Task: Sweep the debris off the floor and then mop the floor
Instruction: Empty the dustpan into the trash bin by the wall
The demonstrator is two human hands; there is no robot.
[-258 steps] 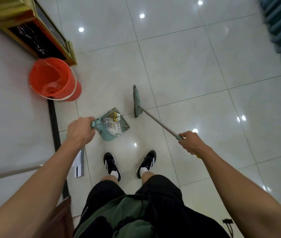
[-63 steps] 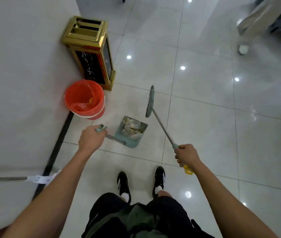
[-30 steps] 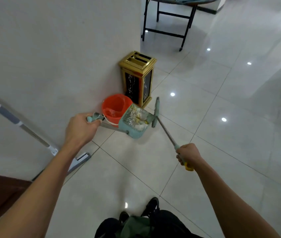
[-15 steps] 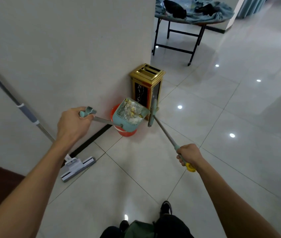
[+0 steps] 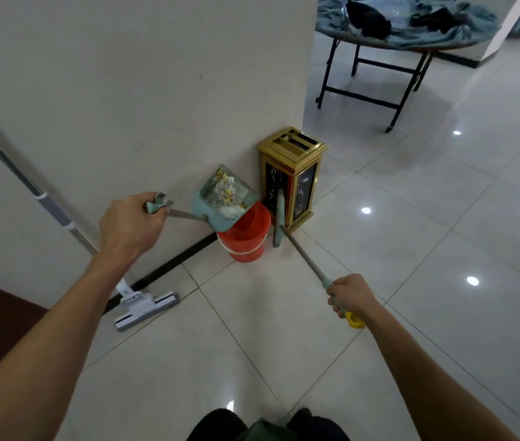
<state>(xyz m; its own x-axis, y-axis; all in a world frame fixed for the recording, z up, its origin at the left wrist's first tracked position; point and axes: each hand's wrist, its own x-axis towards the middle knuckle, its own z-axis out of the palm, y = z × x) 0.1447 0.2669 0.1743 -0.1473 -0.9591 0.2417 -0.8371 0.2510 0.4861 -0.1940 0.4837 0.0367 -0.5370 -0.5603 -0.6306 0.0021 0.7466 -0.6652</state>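
My left hand (image 5: 129,222) grips the handle of a teal dustpan (image 5: 212,213), which is raised and tilted over an orange bucket (image 5: 246,241) by the wall. Paper and yellow debris (image 5: 228,195) lies in the pan. My right hand (image 5: 350,296) grips the handle of a teal broom (image 5: 280,222), whose head stands on the floor between the bucket and a gold bin. A grey flat mop (image 5: 147,305) leans on the wall at the left, its head on the floor.
The gold and black waste bin (image 5: 292,183) stands at the wall's corner, right behind the bucket. A folding table (image 5: 379,55) with a blue cloth and dark items is at the back right. White glossy tiles (image 5: 411,233) stretch to the right and front.
The dustpan has risen from the floor to above the bucket and tipped up. I have stepped towards the wall; the broom head came along to beside the bucket.
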